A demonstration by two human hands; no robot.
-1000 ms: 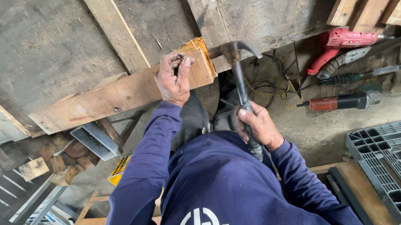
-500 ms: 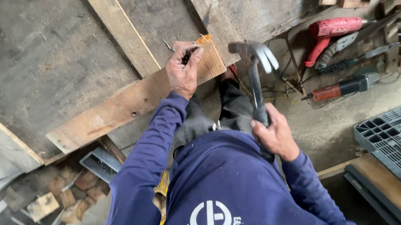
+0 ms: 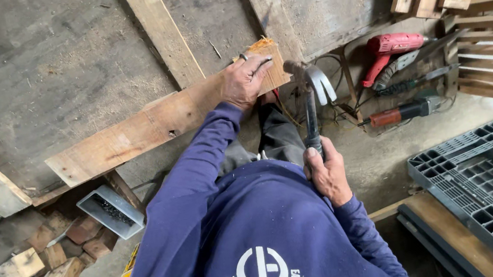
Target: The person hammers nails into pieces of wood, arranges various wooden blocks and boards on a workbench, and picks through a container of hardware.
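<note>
- A person in a dark blue sweatshirt works at a wooden plank [image 3: 166,125] that lies slantwise on a grey board surface [image 3: 56,67], running from about 8 o'clock up to 1 o'clock in the head view.
- Compared with half a second ago, the left hand [image 3: 245,80] is in the same spot on the plank's splintered upper end, while the hammer's head sits slightly lower and closer to that end.
- The left hand presses down on the plank, fingers spread over the wood; a small dark nail [image 3: 263,62] appears pinched at its fingertips, though that is hard to tell.
- The right hand [image 3: 327,176] is clenched around the handle of a claw hammer [image 3: 310,98], whose steel head hangs just beside the plank's end, at 3 o'clock from the left hand.
- At 2 o'clock from the hammer, a red power drill [image 3: 390,50] lies among cables, with an orange-handled tool [image 3: 399,113] below it.
- At 4 o'clock, a grey plastic pallet [image 3: 483,181] shows its grid.
- At 8 o'clock, a grey metal tray [image 3: 110,211] holding dark nails rests beside loose wood blocks [image 3: 45,257].
- A white round emblem with lettering marks the sweatshirt's back at 6 o'clock.
</note>
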